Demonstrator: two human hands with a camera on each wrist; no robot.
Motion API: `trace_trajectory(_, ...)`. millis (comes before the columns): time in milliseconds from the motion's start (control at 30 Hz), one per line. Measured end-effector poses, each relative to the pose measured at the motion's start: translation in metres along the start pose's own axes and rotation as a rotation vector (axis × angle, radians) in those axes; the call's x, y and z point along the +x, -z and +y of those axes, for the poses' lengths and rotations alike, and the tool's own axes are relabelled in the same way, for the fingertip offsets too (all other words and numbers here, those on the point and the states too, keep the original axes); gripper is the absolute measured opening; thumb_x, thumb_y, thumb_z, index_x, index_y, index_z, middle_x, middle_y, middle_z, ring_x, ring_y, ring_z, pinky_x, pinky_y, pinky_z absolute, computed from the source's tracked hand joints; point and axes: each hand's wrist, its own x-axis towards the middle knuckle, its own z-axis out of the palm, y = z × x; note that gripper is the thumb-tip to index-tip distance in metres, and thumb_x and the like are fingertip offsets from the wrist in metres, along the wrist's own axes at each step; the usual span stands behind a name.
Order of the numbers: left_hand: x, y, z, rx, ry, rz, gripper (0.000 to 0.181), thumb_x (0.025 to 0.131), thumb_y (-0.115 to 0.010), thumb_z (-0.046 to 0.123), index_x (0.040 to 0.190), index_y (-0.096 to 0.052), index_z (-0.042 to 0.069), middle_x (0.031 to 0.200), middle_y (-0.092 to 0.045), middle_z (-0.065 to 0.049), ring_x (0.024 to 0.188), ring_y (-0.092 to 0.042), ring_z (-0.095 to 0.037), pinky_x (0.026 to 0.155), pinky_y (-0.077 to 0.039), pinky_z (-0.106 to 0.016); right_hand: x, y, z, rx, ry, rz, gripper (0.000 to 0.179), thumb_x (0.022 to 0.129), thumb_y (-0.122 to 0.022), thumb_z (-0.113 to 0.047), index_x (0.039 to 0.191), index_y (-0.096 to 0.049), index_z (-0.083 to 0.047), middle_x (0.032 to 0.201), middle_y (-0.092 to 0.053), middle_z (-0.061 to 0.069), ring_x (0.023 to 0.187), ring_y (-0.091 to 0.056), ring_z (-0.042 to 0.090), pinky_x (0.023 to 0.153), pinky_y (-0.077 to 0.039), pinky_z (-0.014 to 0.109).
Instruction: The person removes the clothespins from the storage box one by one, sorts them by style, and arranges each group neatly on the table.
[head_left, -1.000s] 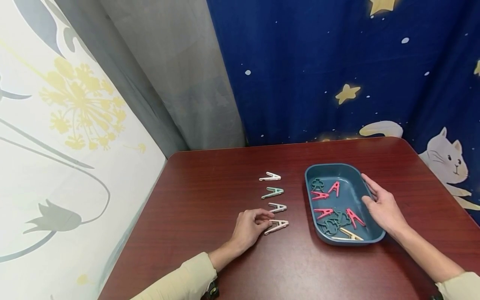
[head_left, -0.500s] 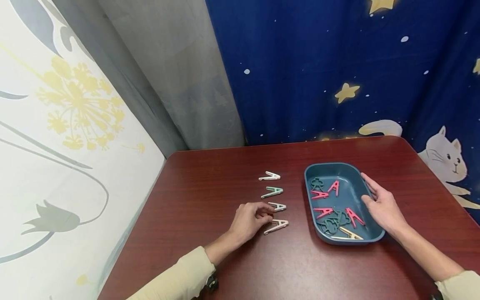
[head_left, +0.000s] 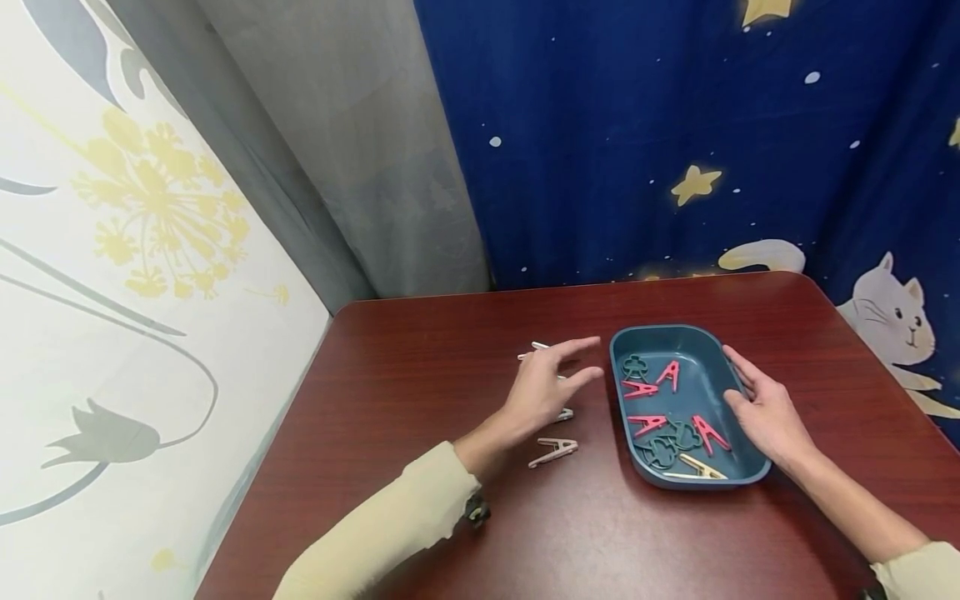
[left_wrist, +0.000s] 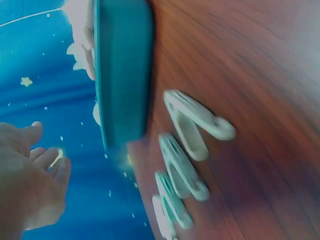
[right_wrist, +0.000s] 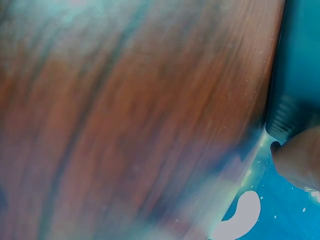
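My left hand (head_left: 546,383) hovers left of the blue plastic tray (head_left: 619,417), thumb and fingers stretched apart with nothing between them. Below it runs a column of clothespins, partly covered by the hand: a whitish one (head_left: 553,451) nearest, another (head_left: 564,414) behind it, and a white one (head_left: 536,346) farthest. The left wrist view also shows a mint-green clothespin (left_wrist: 173,201) among them. My right hand (head_left: 768,417) grips the tray's right rim, thumb over the edge. Pink clothespins (head_left: 709,433), a yellowish one (head_left: 701,467) and dark green clover-shaped pieces (head_left: 660,452) lie inside the tray.
The reddish-brown wooden table (head_left: 420,375) ends at the back against a grey curtain (head_left: 360,150) and a dark blue starry curtain (head_left: 585,167). A white patterned wall (head_left: 247,350) borders it on the left.
My left hand has left the two nearest clothespins, moving up and right toward the tray while its fingers spread. The right hand and the tray keep their place.
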Motion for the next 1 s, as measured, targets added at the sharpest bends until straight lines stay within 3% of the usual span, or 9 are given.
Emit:
trace_trajectory(233, 0.018, -0.044, 0.024, -0.219, 0.015, -0.088, 0.068, 0.095, -0.083, 0.020, 0.157, -0.055, 0.018, 0.153, -0.059, 0.000, 0.131, -0.060, -0.007, 0.103, -0.049, -0.021, 0.000, 0.000, 0.002, 0.006, 0.006, -0.003, 0.066, 0.109, -0.048, -0.006, 0.170, -0.021, -0.012, 0.159, -0.039, 0.036, 0.133, -0.052, 0.059, 0.086, -0.050, 0.014)
trace_trajectory(367, 0.018, -0.071, 0.039, -0.251, 0.058, -0.151, 0.076, 0.098, -0.080, 0.025, 0.164, -0.043, 0.018, 0.162, -0.048, 0.003, 0.140, -0.054, -0.013, 0.107, -0.045, -0.020, 0.000, 0.000, 0.001, 0.001, 0.008, -0.006, 0.066, 0.110, -0.048, -0.007, 0.170, -0.022, -0.012, 0.159, -0.038, 0.036, 0.134, -0.051, 0.060, 0.092, -0.054, 0.029)
trace_trajectory(467, 0.018, -0.088, 0.049, -0.164, 0.075, -0.204, 0.079, 0.099, -0.078, 0.034, 0.166, -0.037, 0.020, 0.160, -0.051, 0.004, 0.139, -0.056, -0.010, 0.107, -0.044, -0.017, 0.000, 0.001, 0.001, 0.001, 0.014, -0.006, 0.065, 0.110, -0.048, -0.008, 0.170, -0.022, -0.011, 0.158, -0.038, 0.037, 0.134, -0.049, 0.060, 0.093, -0.053, 0.029)
trace_trajectory(533, 0.017, -0.098, 0.055, -0.079, 0.077, -0.236, 0.081, 0.100, -0.077, 0.038, 0.167, -0.036, 0.020, 0.160, -0.051, 0.003, 0.139, -0.054, -0.006, 0.108, -0.043, -0.017, 0.000, 0.002, 0.001, 0.000, 0.024, -0.002, 0.065, 0.110, -0.049, -0.008, 0.170, -0.023, -0.011, 0.158, -0.039, 0.037, 0.134, -0.050, 0.060, 0.090, -0.049, 0.015)
trace_trajectory(600, 0.016, -0.106, 0.058, -0.015, 0.077, -0.277, 0.082, 0.100, -0.076, 0.040, 0.167, -0.034, 0.019, 0.160, -0.051, 0.002, 0.140, -0.053, -0.005, 0.109, -0.042, -0.017, 0.000, 0.002, 0.002, -0.003, 0.032, 0.002, 0.065, 0.109, -0.049, -0.008, 0.169, -0.024, -0.010, 0.157, -0.040, 0.037, 0.134, -0.050, 0.060, 0.088, -0.046, 0.010)
trace_trajectory(700, 0.013, -0.115, 0.060, 0.054, 0.081, -0.349, 0.084, 0.099, -0.076, 0.041, 0.168, -0.033, 0.018, 0.160, -0.052, 0.004, 0.140, -0.050, -0.001, 0.110, -0.040, -0.016, -0.001, 0.002, 0.002, -0.009, 0.041, 0.005, 0.065, 0.108, -0.049, -0.007, 0.169, -0.025, -0.009, 0.156, -0.041, 0.037, 0.133, -0.051, 0.060, 0.089, -0.045, 0.011)
trace_trajectory(767, 0.012, -0.119, 0.060, 0.103, 0.047, -0.405, 0.084, 0.099, -0.077, 0.040, 0.167, -0.034, 0.017, 0.145, -0.065, 0.002, 0.122, -0.062, 0.002, 0.101, -0.044, -0.011, 0.000, 0.002, 0.002, -0.012, 0.044, 0.006, 0.065, 0.109, -0.049, -0.008, 0.169, -0.025, -0.009, 0.156, -0.042, 0.037, 0.133, -0.051, 0.060, 0.091, -0.047, 0.014)
trace_trajectory(900, 0.013, -0.121, 0.060, 0.221, -0.055, -0.512, 0.083, 0.096, -0.080, 0.042, 0.166, -0.039, 0.022, 0.128, -0.072, 0.006, 0.101, -0.064, 0.006, 0.090, -0.044, -0.007, 0.000, 0.003, 0.001, -0.023, 0.049, 0.009, 0.065, 0.108, -0.049, -0.007, 0.169, -0.025, -0.008, 0.156, -0.041, 0.037, 0.133, -0.051, 0.060, 0.095, -0.051, 0.029)
trace_trajectory(1000, 0.013, -0.123, 0.061, 0.282, -0.110, -0.579, 0.081, 0.095, -0.081, 0.044, 0.164, -0.044, 0.026, 0.139, -0.068, 0.012, 0.108, -0.061, 0.009, 0.092, -0.043, -0.008, 0.001, 0.004, 0.001, -0.022, 0.047, 0.007, 0.066, 0.108, -0.050, -0.006, 0.169, -0.025, -0.008, 0.157, -0.040, 0.037, 0.133, -0.050, 0.060, 0.095, -0.051, 0.029)
